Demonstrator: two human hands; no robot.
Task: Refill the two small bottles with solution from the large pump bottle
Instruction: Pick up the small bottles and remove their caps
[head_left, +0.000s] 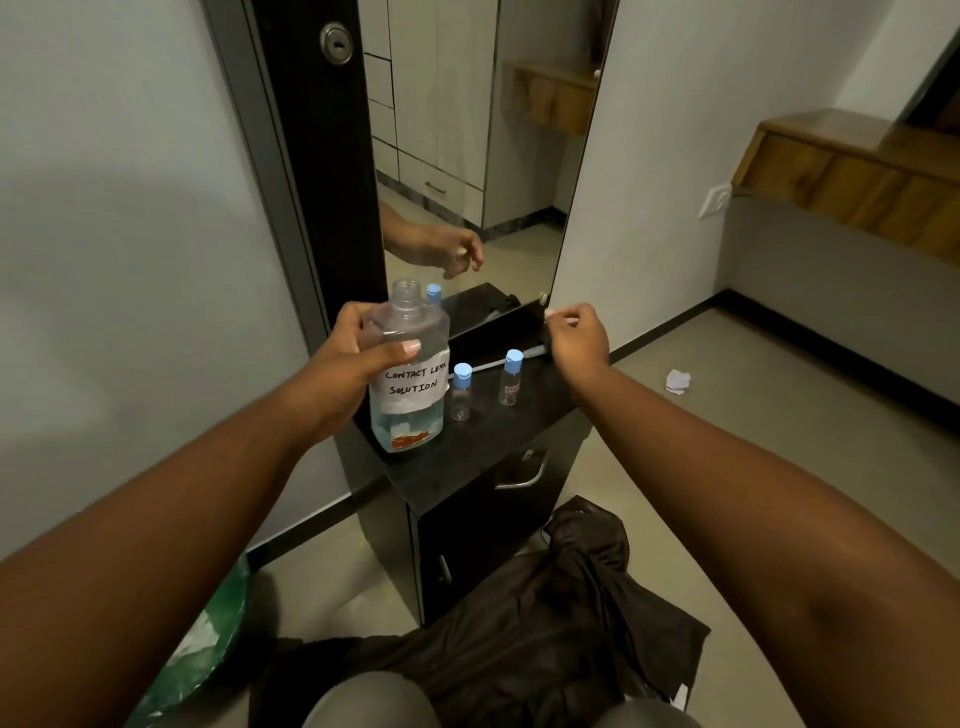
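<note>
My left hand (345, 364) grips the large clear bottle (410, 374) labelled "contact lens solution". It stands on the black cabinet top (467, 467), its neck open with no pump on it, and liquid fills roughly its lower third. Two small clear bottles with blue caps stand capped to its right, one (461, 391) close by and the other (511, 376) further right. A thin pump tube (504, 361) lies behind them and runs under my right hand (579, 338). That hand hovers at the back right with its fingers curled. Whether it holds the pump is hidden.
A tall mirror (467, 156) rises behind the cabinet and reflects my right hand. A dark garment (545, 623) lies on the floor in front. A green bag (208, 639) is at the lower left, a crumpled paper (678, 380) on the floor to the right.
</note>
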